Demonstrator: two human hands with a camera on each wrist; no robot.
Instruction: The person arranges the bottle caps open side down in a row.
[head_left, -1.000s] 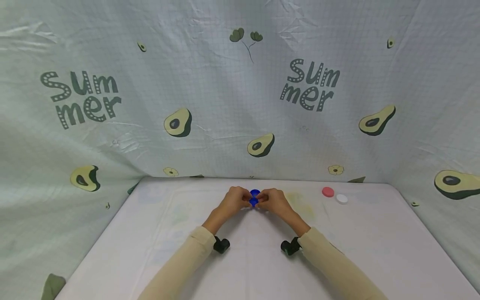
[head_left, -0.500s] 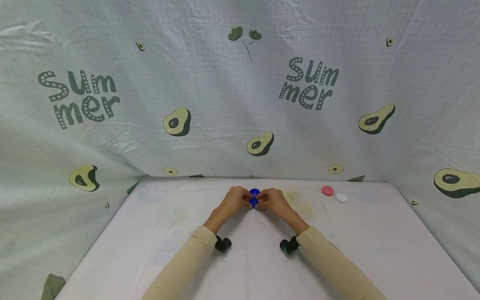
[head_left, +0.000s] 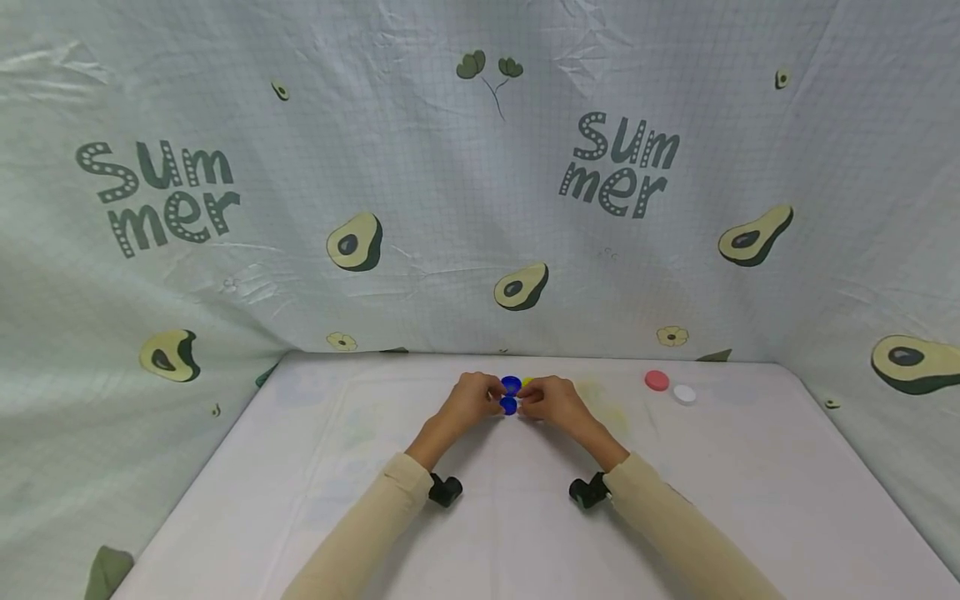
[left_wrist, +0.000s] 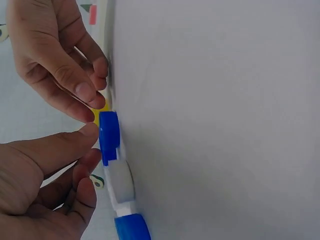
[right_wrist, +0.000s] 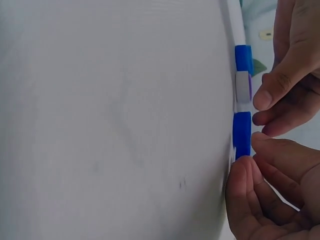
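Note:
A small blue bottle cap point(head_left: 508, 406) lies on the white table between the hands, and another blue cap point(head_left: 512, 385) sits just behind it. My left hand point(head_left: 474, 398) is at the nearer cap's left side, its thumb and fingers bent loosely beside it. On the other side my right hand point(head_left: 553, 402) has its fingertips a little away from the cap. A yellow piece point(left_wrist: 101, 114) shows partly behind the right fingers. The left wrist view also has a white cap point(left_wrist: 121, 180) and a further blue cap point(left_wrist: 132, 227); the left hand hides these in the head view.
A red cap point(head_left: 657, 381) and a white cap point(head_left: 684, 395) lie at the back right of the table point(head_left: 495, 517). A patterned cloth point(head_left: 420, 167) hangs behind the table and along its sides.
The right hand has shifted slightly right, away from the nearer blue cap, and its fingers have let go. The yellow piece now shows beside it. The left hand has hardly moved.

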